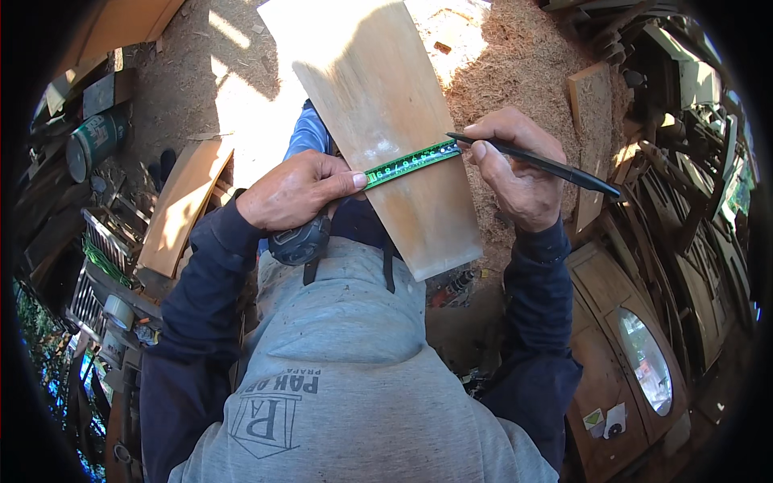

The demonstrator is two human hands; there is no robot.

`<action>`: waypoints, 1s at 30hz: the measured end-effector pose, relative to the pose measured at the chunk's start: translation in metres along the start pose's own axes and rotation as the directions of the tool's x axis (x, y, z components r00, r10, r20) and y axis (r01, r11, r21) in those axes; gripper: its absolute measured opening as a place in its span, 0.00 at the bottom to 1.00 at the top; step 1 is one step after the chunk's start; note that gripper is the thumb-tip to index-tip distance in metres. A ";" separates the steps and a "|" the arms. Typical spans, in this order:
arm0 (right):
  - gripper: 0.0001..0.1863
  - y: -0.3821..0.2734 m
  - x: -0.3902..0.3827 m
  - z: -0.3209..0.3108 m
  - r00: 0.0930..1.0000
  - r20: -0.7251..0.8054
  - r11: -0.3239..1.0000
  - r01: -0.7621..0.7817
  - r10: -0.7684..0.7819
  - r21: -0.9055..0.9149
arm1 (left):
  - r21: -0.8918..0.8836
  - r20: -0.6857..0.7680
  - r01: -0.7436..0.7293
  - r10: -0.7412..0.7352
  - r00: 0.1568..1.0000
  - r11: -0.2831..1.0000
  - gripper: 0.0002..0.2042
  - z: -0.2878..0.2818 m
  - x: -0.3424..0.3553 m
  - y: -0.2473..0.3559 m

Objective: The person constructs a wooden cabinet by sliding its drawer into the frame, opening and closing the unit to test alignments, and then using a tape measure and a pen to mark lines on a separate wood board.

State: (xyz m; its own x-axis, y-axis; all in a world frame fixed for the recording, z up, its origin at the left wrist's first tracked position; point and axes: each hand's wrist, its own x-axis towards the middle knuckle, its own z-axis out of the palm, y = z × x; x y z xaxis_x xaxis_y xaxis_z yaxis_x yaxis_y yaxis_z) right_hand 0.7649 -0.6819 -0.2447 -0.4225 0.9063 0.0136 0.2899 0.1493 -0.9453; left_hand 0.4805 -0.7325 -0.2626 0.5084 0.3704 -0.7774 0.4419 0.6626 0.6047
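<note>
A pale wooden board (374,88) lies lengthwise in front of me, over my legs. My left hand (298,193) is closed on a tape measure, its dark case (299,240) below the fingers and its thumb pressing the green blade (411,161) across the board. My right hand (517,169) grips a long black pencil (576,175), whose tip touches the board at the blade's right end. The fingers of my left hand beneath the board and case are partly hidden.
Wood shavings (527,52) cover the ground. Planks (181,205) and a green can (90,149) lie at left, near a slatted crate (105,241). At right are a leaning board (588,113), stacked timber and a wooden door (588,338). A drill (459,282) lies below the board.
</note>
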 end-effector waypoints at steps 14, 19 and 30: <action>0.11 -0.001 -0.029 0.032 0.904 -0.301 0.951 -0.308 0.304 0.036 | 0.061 -0.042 0.005 -0.003 0.999 0.998 0.23 0.004 0.000 -0.005; 0.13 -0.010 -0.020 0.019 0.952 -0.246 0.976 -0.205 0.182 -0.070 | 0.095 -0.062 -0.014 0.020 0.998 0.995 0.22 0.005 -0.003 0.000; 0.12 -0.008 -0.019 0.028 0.884 -0.324 0.942 -0.313 0.336 0.124 | 0.137 -0.083 -0.042 0.054 0.995 0.990 0.22 0.007 -0.004 0.001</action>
State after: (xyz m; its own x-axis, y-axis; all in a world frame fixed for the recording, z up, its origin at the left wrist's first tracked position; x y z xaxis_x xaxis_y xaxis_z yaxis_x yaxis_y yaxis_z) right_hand 0.7469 -0.7112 -0.2460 0.0017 0.9797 -0.2004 0.2982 -0.1918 -0.9350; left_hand 0.4836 -0.7376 -0.2572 0.4680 0.4587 -0.7554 0.5174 0.5507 0.6550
